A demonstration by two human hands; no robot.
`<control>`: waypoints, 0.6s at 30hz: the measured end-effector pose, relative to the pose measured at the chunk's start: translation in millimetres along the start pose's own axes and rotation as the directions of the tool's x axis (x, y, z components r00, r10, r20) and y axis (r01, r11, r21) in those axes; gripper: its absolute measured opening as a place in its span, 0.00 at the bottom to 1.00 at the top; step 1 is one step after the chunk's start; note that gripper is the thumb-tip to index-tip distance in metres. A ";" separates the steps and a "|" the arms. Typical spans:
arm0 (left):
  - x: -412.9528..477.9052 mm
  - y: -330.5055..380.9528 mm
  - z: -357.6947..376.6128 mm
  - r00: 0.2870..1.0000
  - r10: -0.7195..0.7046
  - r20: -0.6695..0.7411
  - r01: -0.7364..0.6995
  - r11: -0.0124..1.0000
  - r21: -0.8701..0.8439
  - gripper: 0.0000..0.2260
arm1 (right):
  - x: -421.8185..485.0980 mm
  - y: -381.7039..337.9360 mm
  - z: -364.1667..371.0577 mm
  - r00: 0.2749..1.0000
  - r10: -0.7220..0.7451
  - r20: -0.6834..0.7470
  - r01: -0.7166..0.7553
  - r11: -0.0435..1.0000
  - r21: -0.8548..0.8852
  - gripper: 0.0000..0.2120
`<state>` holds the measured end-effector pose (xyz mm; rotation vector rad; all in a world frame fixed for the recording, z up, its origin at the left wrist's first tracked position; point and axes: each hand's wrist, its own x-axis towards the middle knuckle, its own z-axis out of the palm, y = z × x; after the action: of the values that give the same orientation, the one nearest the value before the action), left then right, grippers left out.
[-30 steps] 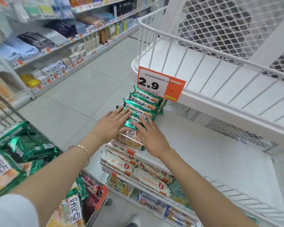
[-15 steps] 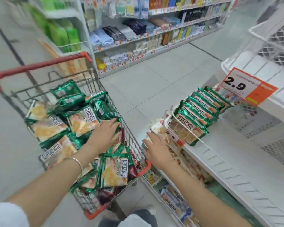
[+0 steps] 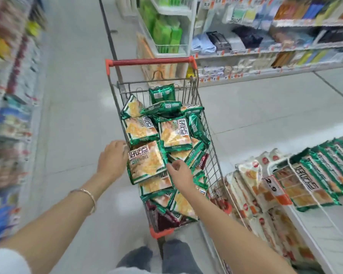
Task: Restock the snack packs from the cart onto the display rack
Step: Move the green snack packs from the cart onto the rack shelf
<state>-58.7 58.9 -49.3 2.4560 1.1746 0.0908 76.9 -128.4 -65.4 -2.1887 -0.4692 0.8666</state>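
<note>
In a blurred supermarket aisle, we lean over the cart, both bare forearms stretched forward and down toward its wire basket. Our left hand, a thin bracelet on its wrist, comes in from the cart's left side, knuckles up. Its fingers are curled together round the left edge of the top snack pack, a green-bordered pack lying face up and slightly tilted on the heap. Our right hand meets the same pack at its lower right edge, back of the hand toward the camera, fingers bent and close together. Their tips are tucked out of sight, so we cannot tell whether they pinch the wrapper or only touch it. The pack sits between the two hands, on top of the other snack packs that fill the cart. Just beside the cart on our right stands the display rack, where a row of packs of the same kind stands on edge behind an orange-and-white price tag reading 2.9. Paler packs crowd the rack lower down, nearer the cart.
</note>
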 end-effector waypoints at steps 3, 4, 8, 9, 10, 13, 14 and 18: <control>-11.5 16.4 -4.8 0.858 -0.381 0.344 0.508 0.732 -0.454 0.23 | 10.9 -20.0 14.9 0.998 -0.006 0.056 0.015 0.988 -0.153 0.28; -14.6 22.9 -3.3 0.749 -0.369 0.551 0.660 0.494 -0.567 0.23 | 13.6 -21.2 17.7 0.999 -0.040 0.031 0.045 0.982 -0.183 0.25; -10.9 20.5 14.7 0.696 -0.352 0.626 0.707 0.185 -0.683 0.22 | 21.8 -27.3 6.0 0.998 -0.060 0.002 0.059 0.988 0.146 0.13; -10.2 20.3 14.2 0.702 -0.371 0.608 0.699 0.195 -0.688 0.21 | 24.1 -29.2 -1.3 0.997 -0.059 0.057 0.043 0.969 0.243 0.10; -9.3 19.9 10.5 0.706 -0.346 0.618 0.696 0.173 -0.697 0.18 | 25.5 -30.8 -8.8 0.988 -0.067 0.137 0.018 0.943 0.334 0.08; -3.4 9.9 -10.4 0.776 -0.232 0.586 0.612 0.056 -0.789 0.05 | 37.7 -24.1 -21.5 0.951 -0.042 0.307 -0.113 0.875 0.471 0.14; -0.2 1.8 -17.3 0.807 -0.249 0.535 0.561 0.047 -0.826 0.04 | 42.7 -16.9 -21.1 0.951 0.020 0.307 -0.135 0.923 0.360 0.18; 5.2 -37.2 -30.9 0.866 -0.380 0.326 0.402 0.139 -0.905 0.08 | 36.1 16.9 -0.7 0.940 0.199 0.278 -0.086 0.926 -0.369 0.24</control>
<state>-89.8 94.1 -36.4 0.9615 1.1704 0.4838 104.1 -120.1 -93.4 -2.4427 -0.6649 1.3068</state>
